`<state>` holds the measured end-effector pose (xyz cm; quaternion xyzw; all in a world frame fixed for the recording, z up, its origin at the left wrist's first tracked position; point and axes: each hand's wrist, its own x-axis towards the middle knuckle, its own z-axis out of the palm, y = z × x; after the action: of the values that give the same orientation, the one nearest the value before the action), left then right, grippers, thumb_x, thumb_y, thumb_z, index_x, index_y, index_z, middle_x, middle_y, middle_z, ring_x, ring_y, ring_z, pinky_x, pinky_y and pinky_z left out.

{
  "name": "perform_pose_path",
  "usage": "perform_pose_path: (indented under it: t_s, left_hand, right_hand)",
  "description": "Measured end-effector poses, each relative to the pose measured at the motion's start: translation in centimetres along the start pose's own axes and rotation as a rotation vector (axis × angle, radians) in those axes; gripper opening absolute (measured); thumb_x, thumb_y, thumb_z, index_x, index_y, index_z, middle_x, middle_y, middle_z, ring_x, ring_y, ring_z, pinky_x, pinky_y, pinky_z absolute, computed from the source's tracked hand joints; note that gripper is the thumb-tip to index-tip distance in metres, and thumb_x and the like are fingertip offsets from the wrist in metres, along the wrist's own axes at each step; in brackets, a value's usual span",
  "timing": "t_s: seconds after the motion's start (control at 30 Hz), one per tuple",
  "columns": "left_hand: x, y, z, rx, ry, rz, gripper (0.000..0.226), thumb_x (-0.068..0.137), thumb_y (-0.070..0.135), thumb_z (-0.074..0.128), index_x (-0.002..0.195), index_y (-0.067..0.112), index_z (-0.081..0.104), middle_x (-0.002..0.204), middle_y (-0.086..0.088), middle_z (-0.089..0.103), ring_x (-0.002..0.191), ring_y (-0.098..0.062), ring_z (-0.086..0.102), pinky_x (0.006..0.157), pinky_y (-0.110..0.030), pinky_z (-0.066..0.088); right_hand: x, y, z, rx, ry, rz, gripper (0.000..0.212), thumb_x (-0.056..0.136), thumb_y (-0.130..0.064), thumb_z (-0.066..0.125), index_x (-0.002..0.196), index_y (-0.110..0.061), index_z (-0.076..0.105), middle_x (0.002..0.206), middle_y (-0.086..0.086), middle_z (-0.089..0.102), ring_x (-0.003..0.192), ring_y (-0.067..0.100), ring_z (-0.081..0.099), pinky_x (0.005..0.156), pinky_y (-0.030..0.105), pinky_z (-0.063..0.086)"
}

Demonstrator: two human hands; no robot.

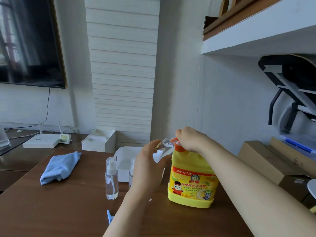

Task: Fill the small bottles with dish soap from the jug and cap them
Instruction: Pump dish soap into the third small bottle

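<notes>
nearest, at the front of the wooden table (51, 211), a small blue plastic piece (109, 217) pokes out from beside the left forearm; what it is cannot be told. above it the left hand (148, 166) is wrapped around a clear small bottle (164, 147), tilted so its neck meets the orange top (179, 146) of the yellow jug (191, 182), which stands upright on the table. the right hand (191, 141) is curled over that orange top, gripping it; whether it presses or twists cannot be told. the likely trouble is at that meeting point: the bottle's neck looks narrow, so soap could miss it and run down the outside, slicking the plastic and loosening the left hand's hold. a hard sideways push on the top could also rock the jug. a capped spray bottle (112, 178) stands upright just left of the left wrist, and a second bottle (132, 168) is half hidden behind the hand; both look light and a swinging forearm could topple them. a white tray (126, 151) sits behind them, a folded blue cloth (59, 166) lies well to the left, handy for drips. a white box (99, 141) and a router (41, 141) are farther back, clear of the work.
</notes>
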<state>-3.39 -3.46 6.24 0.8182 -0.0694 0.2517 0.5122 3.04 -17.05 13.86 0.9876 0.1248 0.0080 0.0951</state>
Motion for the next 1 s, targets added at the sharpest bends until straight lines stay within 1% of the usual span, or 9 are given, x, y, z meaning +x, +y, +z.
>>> perform_pose_path:
  t_s: [0.1, 0.13, 0.27, 0.33, 0.43, 0.6, 0.77, 0.83, 1.0]
  left_hand:
    - [0.0, 0.3, -0.1, -0.045, 0.001, -0.006, 0.043, 0.081, 0.03, 0.071, 0.121, 0.027, 0.054, 0.093, 0.014, 0.052, 0.077, 0.002, 0.047, 0.063, -0.01, 0.035]
    - [0.0, 0.4, -0.2, -0.068, 0.005, -0.008, 0.041, 0.081, 0.029, 0.071, 0.119, 0.028, 0.055, 0.091, 0.015, 0.053, 0.076, 0.003, 0.047, 0.063, -0.009, 0.035]
    - [-0.1, 0.6, -0.1, -0.101, 0.011, -0.005, 0.038, 0.08, 0.03, 0.072, 0.115, 0.03, 0.055, 0.088, 0.021, 0.052, 0.075, 0.002, 0.048, 0.064, -0.009, 0.035]
    - [-0.1, 0.6, -0.1, -0.107, 0.015, -0.004, 0.04, 0.08, 0.029, 0.072, 0.117, 0.027, 0.056, 0.089, 0.018, 0.053, 0.076, 0.001, 0.048, 0.064, -0.009, 0.036]
    - [0.0, 0.4, 0.0, -0.112, 0.023, -0.01, 0.043, 0.08, 0.029, 0.071, 0.12, 0.026, 0.056, 0.091, 0.016, 0.054, 0.076, 0.001, 0.048, 0.065, -0.009, 0.036]
    - [0.0, 0.1, 0.1, -0.087, 0.016, -0.001, 0.045, 0.081, 0.03, 0.071, 0.123, 0.025, 0.055, 0.092, 0.015, 0.052, 0.076, 0.003, 0.047, 0.063, -0.007, 0.036]
    - [-0.1, -0.5, 0.1, -0.069, 0.003, -0.009, 0.046, 0.08, 0.027, 0.072, 0.123, 0.024, 0.055, 0.093, 0.013, 0.052, 0.077, 0.003, 0.047, 0.064, -0.009, 0.036]
    - [-0.1, -0.3, 0.1, -0.077, -0.001, -0.006, 0.045, 0.08, 0.027, 0.072, 0.122, 0.025, 0.055, 0.09, 0.017, 0.051, 0.076, 0.003, 0.047, 0.064, -0.007, 0.037]
    - [-0.1, 0.1, 0.0, -0.112, 0.015, -0.003, 0.043, 0.082, 0.028, 0.071, 0.122, 0.026, 0.055, 0.089, 0.019, 0.052, 0.077, 0.001, 0.048, 0.063, -0.007, 0.037]
  right_hand:
    - [0.2, 0.2, -0.9, 0.006, -0.049, 0.012, 0.023, 0.098, -0.023, 0.044, 0.114, -0.006, 0.046, 0.085, 0.005, 0.046, 0.081, 0.02, 0.046, 0.07, 0.03, 0.042]
    - [0.3, 0.2, -1.3, -0.008, -0.062, 0.013, 0.025, 0.097, -0.024, 0.046, 0.115, -0.007, 0.045, 0.086, 0.005, 0.046, 0.081, 0.02, 0.047, 0.07, 0.03, 0.042]
    - [0.5, 0.3, -1.8, -0.041, -0.079, 0.01, 0.018, 0.097, -0.025, 0.048, 0.106, -0.01, 0.043, 0.071, 0.0, 0.037, 0.076, 0.019, 0.048, 0.068, 0.031, 0.042]
    - [0.6, 0.2, -1.6, -0.048, -0.064, 0.017, 0.017, 0.096, -0.025, 0.048, 0.103, -0.011, 0.041, 0.07, 0.0, 0.034, 0.078, 0.02, 0.048, 0.069, 0.031, 0.044]
    - [0.9, 0.1, -1.2, -0.019, -0.039, 0.031, 0.025, 0.095, -0.026, 0.049, 0.111, -0.008, 0.045, 0.071, 0.0, 0.032, 0.081, 0.021, 0.047, 0.072, 0.033, 0.045]
    - [0.8, 0.2, -0.5, 0.037, -0.005, 0.03, 0.019, 0.097, -0.024, 0.045, 0.108, -0.008, 0.047, 0.073, 0.0, 0.036, 0.079, 0.02, 0.047, 0.068, 0.031, 0.043]
    - [0.6, 0.2, 0.5, 0.015, -0.004, 0.034, 0.016, 0.1, -0.02, 0.038, 0.105, -0.008, 0.047, 0.093, 0.011, 0.05, 0.078, 0.021, 0.046, 0.067, 0.032, 0.041]
    - [0.3, 0.2, 0.1, 0.04, -0.021, 0.037, 0.018, 0.1, -0.02, 0.039, 0.108, -0.007, 0.047, 0.1, 0.013, 0.052, 0.08, 0.021, 0.046, 0.07, 0.032, 0.041]
    - [-0.2, -0.1, -1.8, 0.011, -0.081, 0.006, 0.032, 0.097, -0.024, 0.046, 0.121, -0.003, 0.044, 0.094, 0.009, 0.041, 0.084, 0.021, 0.045, 0.07, 0.028, 0.038]
